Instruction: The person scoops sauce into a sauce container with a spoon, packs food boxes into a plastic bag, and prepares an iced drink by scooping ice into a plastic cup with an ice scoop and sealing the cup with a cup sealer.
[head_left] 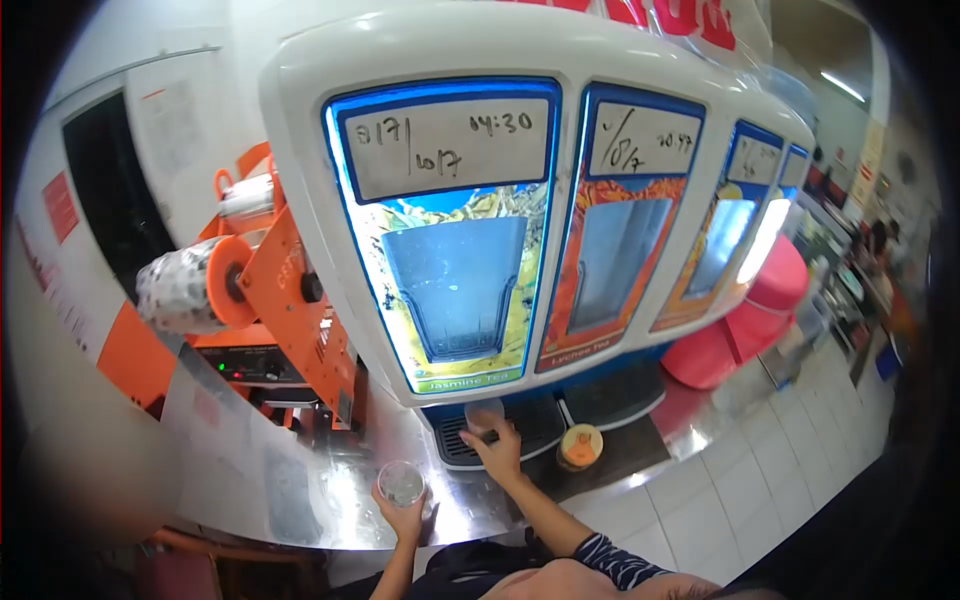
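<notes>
My left hand (403, 515) is wrapped round a clear plastic cup (401, 483) close over the steel counter; pale, ice-like pieces show inside it. Further forward, my right hand (497, 450) grips a second clear cup (484, 416) above the black drip tray (540, 428), under the front of the drink dispenser (560, 200). That cup sits below the panel labelled Jasmine Tea (465, 382). To the right of my right wrist stands a small jar with a yellowish lid and an orange top (580, 446).
An orange sealing machine (290, 290) with a roll of printed film (190, 285) stands at the left. Pink-red containers (735, 330) are beyond the dispenser's right end. The steel counter (350, 520) ends near my body, with floor tiles (740, 500) at the right.
</notes>
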